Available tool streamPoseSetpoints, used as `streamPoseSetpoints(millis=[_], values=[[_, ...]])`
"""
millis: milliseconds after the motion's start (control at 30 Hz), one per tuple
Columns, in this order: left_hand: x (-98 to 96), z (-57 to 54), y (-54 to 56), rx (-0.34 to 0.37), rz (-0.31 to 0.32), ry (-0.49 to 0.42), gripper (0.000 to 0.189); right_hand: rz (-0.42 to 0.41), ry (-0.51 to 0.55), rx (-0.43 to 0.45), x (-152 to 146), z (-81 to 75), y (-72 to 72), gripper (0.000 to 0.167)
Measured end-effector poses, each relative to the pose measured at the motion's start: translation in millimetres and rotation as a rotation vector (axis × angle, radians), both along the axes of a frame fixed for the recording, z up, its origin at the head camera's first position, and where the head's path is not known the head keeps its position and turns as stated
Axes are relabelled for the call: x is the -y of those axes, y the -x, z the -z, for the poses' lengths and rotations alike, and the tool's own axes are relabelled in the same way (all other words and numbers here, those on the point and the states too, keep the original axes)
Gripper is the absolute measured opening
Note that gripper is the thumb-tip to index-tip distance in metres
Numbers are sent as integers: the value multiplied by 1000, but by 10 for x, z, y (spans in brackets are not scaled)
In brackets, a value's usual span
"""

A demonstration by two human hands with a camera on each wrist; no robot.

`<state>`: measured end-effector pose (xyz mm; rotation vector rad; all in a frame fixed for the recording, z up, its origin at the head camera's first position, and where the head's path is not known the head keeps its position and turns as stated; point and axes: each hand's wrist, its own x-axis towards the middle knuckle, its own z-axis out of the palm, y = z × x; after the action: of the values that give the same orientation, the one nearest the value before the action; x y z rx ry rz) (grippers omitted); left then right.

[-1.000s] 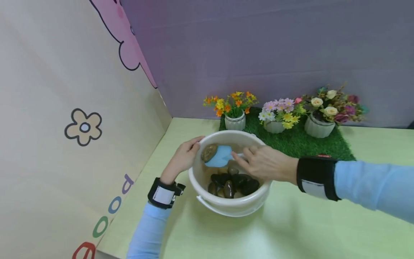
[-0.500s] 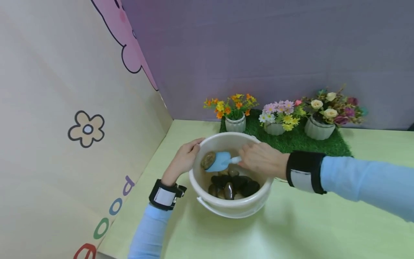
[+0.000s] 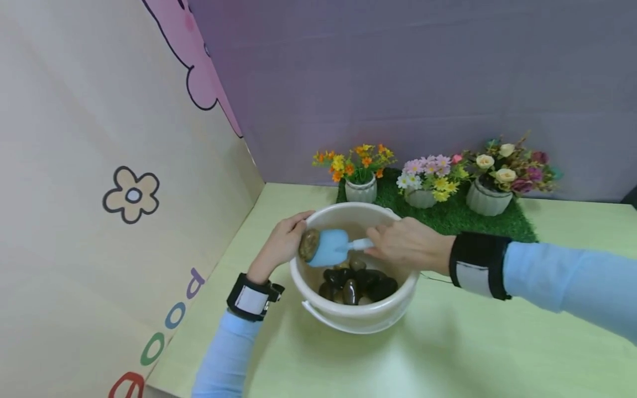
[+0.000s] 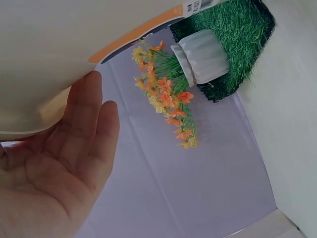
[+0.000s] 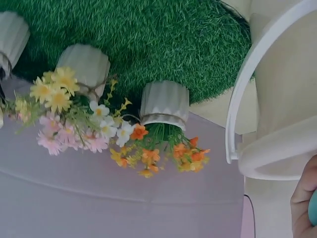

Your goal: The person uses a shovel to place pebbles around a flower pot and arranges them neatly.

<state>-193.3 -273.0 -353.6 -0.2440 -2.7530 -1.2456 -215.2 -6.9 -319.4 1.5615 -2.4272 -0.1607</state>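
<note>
A white bucket (image 3: pixel 365 319) with a handle stands on the light green table. My left hand (image 3: pixel 281 243) holds its left rim, the fingers (image 4: pixel 84 114) lying along the outer wall in the left wrist view. My right hand (image 3: pixel 405 243) grips the handle of a light blue toy shovel (image 3: pixel 330 247) over the bucket's opening. On the shovel's left end sits a brown stone (image 3: pixel 309 245), close to the inner wall by my left hand. Several dark wet stones (image 3: pixel 365 279) lie at the bottom. In the right wrist view only a sliver of my right hand shows at the edge.
Behind the bucket, a green turf mat (image 3: pixel 443 221) carries potted orange flowers (image 3: pixel 360 190), potted pink and yellow flowers (image 3: pixel 420 197) and potted roses (image 3: pixel 489 199). A decorated wall (image 3: pixel 74 166) rises on the left, a grey-purple backdrop (image 3: pixel 423 72) at the back.
The shovel with the brown stone on it has moved left toward the bucket's rim. My right hand has shifted back along its handle. My left hand stays on the rim.
</note>
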Motion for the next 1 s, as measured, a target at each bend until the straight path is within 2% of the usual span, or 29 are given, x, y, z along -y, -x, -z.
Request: streamPoseSetpoints(millis=[233, 367, 600, 833, 1000], values=[[1, 9, 15, 7, -5, 14, 39, -21, 83, 12, -59, 42, 24, 25], [2, 8, 27, 6, -2, 11, 39, -36, 137, -29, -76, 58, 35, 26], [-6, 18, 36, 11, 0, 2, 40, -6, 172, -23, -117, 61, 8, 27], [-17, 8, 36, 18, -9, -2, 39, 16, 165, -50, -205, 42, -30, 57], [-2, 9, 26, 30, -13, -32, 39, 43, 165, -66, -348, 23, -65, 58]])
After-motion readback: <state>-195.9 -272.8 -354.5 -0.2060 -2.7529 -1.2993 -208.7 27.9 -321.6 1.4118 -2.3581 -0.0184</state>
